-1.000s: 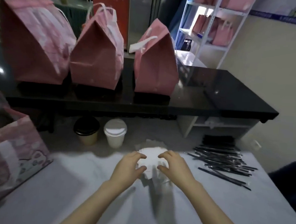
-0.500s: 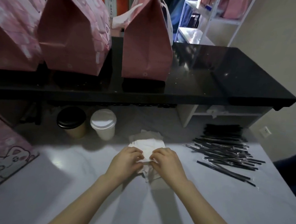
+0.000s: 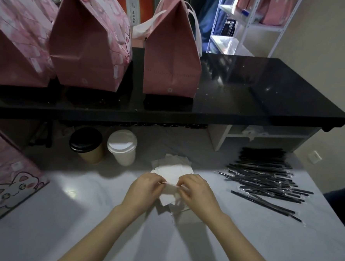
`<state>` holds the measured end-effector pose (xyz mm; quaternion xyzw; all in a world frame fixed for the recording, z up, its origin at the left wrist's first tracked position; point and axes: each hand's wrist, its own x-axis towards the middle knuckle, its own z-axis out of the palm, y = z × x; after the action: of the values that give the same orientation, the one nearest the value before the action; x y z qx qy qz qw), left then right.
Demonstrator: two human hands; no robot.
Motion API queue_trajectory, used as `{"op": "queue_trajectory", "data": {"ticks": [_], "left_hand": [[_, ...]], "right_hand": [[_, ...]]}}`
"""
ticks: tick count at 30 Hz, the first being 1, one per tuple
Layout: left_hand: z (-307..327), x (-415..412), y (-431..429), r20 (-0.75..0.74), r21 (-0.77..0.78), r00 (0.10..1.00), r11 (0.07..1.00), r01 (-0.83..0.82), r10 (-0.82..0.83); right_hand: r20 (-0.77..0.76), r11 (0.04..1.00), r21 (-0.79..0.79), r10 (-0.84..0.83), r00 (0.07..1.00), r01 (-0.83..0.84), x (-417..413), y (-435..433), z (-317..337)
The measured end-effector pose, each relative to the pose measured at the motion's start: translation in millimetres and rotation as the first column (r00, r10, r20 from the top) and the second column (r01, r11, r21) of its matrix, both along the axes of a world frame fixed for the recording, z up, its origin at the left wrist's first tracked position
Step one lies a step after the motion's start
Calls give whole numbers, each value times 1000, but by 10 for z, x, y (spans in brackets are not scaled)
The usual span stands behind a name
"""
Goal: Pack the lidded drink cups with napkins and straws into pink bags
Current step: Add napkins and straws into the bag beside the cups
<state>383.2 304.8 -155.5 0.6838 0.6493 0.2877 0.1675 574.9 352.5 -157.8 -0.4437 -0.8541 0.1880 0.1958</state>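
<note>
At nine o'clock a pink bag [image 3: 7, 182] lay on the white table [image 3: 81, 225]. Toward eleven stood a black-lidded cup [image 3: 87, 144] and a white-lidded cup [image 3: 123, 147]. At centre, the left hand [image 3: 145, 191] and right hand [image 3: 196, 192] both pinched one napkin [image 3: 170, 194] above the napkin pile [image 3: 173, 167]. Black straws [image 3: 265, 182] lay at three o'clock.

A drinks shop: black counter [image 3: 271, 92], pink takeaway bags [image 3: 172, 55], wrapped straws [image 3: 265, 180].
</note>
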Motion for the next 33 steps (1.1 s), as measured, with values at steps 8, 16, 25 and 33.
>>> {"op": "queue_trajectory", "data": {"ticks": [8, 16, 25, 33], "left_hand": [[-129, -35, -160, -59, -90, 975, 974, 207, -213], [-92, -23, -153, -35, -30, 989, 990, 141, -142], [274, -112, -188, 93, 204, 995, 978, -43, 24], [889, -893, -510, 336, 341, 919, 882, -325, 209]], "right_hand": [[116, 998, 7, 69, 991, -70, -15, -111, -91], [31, 999, -7, 31, 999, -31, -39, -163, -104], [-114, 996, 81, -25, 993, 35, -168, -80, 201], [-476, 996, -46, 50, 878, -82, -1019, -242, 1030]]}}
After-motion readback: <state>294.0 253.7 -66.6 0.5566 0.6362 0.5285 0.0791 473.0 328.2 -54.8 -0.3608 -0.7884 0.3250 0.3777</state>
